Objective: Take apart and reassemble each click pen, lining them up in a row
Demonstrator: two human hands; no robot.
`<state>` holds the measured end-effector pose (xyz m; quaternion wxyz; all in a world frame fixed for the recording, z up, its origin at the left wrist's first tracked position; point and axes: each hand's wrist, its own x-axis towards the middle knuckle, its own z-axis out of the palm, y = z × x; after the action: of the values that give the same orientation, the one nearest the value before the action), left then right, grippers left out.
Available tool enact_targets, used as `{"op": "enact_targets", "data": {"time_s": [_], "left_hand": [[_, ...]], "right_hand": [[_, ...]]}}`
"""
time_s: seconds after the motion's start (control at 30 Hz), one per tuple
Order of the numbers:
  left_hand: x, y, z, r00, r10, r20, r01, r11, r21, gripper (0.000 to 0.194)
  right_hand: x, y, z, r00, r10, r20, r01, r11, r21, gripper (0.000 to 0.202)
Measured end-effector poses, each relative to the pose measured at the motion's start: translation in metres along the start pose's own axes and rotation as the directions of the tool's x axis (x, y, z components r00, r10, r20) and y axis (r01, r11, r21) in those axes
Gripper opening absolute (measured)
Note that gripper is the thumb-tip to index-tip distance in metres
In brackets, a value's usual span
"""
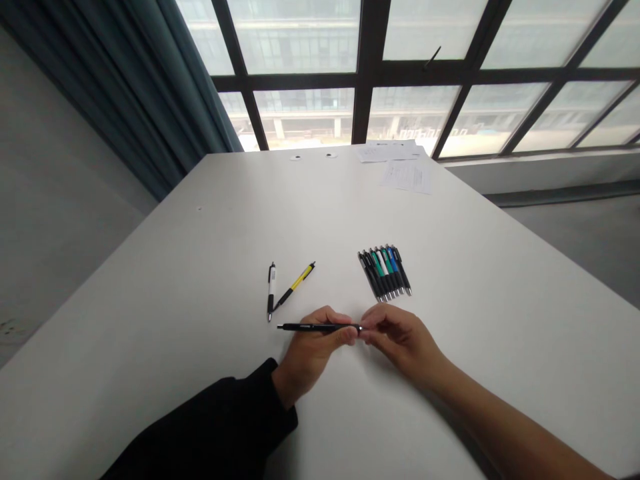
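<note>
A black pen [310, 327] lies level across my left hand [315, 350], whose thumb and fingers are closed around its right half. Its clicker end points left. At the silver tip end, my right hand [400, 340] pinches with thumb and fingertips, partly hiding the tip. Just beyond my left hand, a white and black pen [271, 287] and a yellow and black pen [300, 279] lie on the table, their lower ends close together. Past my right hand, several pens [385, 273] with black, green, white and blue barrels lie side by side in a slanted row.
The white table [150, 280] stretches to the window [310, 113] at the back. Paper sheets [407, 177] lie near its far right edge. Two small round fittings [296, 158] sit at the far edge. A dark blue curtain [150, 87] hangs at the left.
</note>
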<state>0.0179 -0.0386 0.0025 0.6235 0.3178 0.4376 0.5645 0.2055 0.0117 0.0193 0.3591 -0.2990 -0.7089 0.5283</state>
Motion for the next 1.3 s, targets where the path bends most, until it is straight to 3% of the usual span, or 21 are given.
{"op": "enact_targets", "data": {"time_s": [0.13, 0.33, 0.43, 0.6, 0.8, 0.87, 0.97, 1.03, 1.3], "left_hand": [[0.001, 0.003, 0.003, 0.994, -0.110, 0.004, 0.110, 0.985, -0.133, 0.040], [0.002, 0.004, 0.005, 0.990, -0.142, 0.027, 0.144, 0.978, -0.151, 0.048], [0.003, 0.003, 0.004, 0.992, -0.120, 0.028, 0.122, 0.984, -0.128, 0.050], [0.002, 0.003, 0.001, 0.989, -0.131, 0.061, 0.139, 0.980, -0.143, 0.052], [0.000, 0.007, 0.002, 0.984, -0.122, 0.131, 0.148, 0.966, -0.211, 0.042], [0.000, 0.008, 0.002, 0.984, -0.119, 0.129, 0.143, 0.971, -0.194, 0.037], [0.000, 0.007, 0.002, 0.988, -0.079, 0.131, 0.100, 0.981, -0.163, 0.029], [0.000, 0.007, 0.002, 0.990, -0.054, 0.129, 0.074, 0.985, -0.157, 0.030], [0.001, 0.011, 0.003, 0.992, -0.126, 0.015, 0.127, 0.971, -0.204, 0.046]], "right_hand": [[-0.001, -0.002, -0.003, 0.952, -0.299, 0.062, 0.305, 0.918, -0.255, 0.009], [-0.005, -0.005, -0.005, 0.834, -0.497, 0.241, 0.546, 0.676, -0.495, 0.017], [-0.006, -0.013, -0.006, 0.796, -0.506, 0.332, 0.601, 0.589, -0.541, 0.019], [-0.006, -0.023, -0.005, 0.768, -0.529, 0.360, 0.632, 0.538, -0.558, 0.019], [-0.004, -0.011, -0.008, 0.695, -0.649, 0.309, 0.684, 0.464, -0.563, 0.016], [-0.004, -0.008, -0.008, 0.723, -0.643, 0.251, 0.656, 0.525, -0.542, 0.024], [-0.003, -0.004, -0.008, 0.831, -0.539, 0.134, 0.525, 0.684, -0.506, 0.037], [-0.003, -0.002, -0.007, 0.873, -0.474, 0.115, 0.467, 0.742, -0.482, 0.030], [-0.004, -0.007, -0.012, 0.908, -0.402, 0.117, 0.416, 0.836, -0.358, 0.019]]}}
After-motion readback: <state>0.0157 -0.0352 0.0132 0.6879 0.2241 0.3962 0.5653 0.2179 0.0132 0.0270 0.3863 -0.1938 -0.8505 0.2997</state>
